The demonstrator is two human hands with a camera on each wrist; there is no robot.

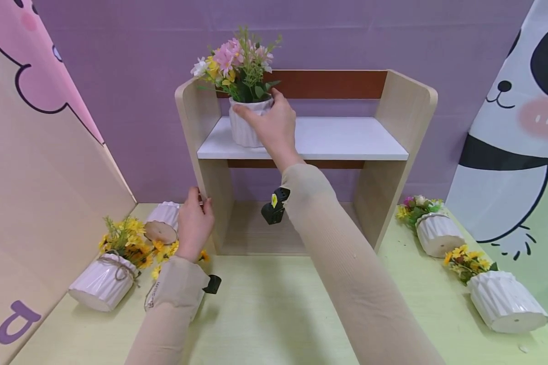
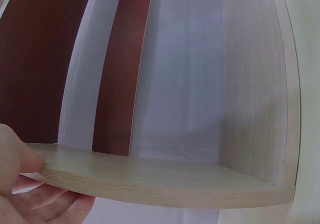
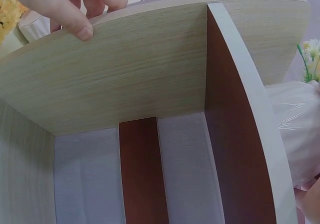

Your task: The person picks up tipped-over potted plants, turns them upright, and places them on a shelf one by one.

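Note:
My right hand [image 1: 278, 125] grips a white fluted flowerpot [image 1: 244, 126], thumb on its near side and fingers at its right side. Pink, yellow and white artificial flowers [image 1: 237, 58] stand upright in the pot. It is at the left end of the white upper board [image 1: 342, 139] of a small wooden bookshelf [image 1: 395, 167]. Lower down, my left hand [image 1: 194, 223] holds the front edge of the bookshelf's left side panel [image 2: 150, 181]. In the left wrist view the thumb lies on the panel's inner face, the fingers outside. At the right wrist view's edge, the pot [image 3: 295, 129] shows partly.
Left of the bookshelf lie tipped white pots [image 1: 105, 284] with yellow flowers, one partly hidden by my left forearm. Two more tipped pots, a farther one [image 1: 438, 235] and a nearer one [image 1: 507, 301], lie on the right side of the pale table [image 1: 265, 309]. Printed panels flank the table.

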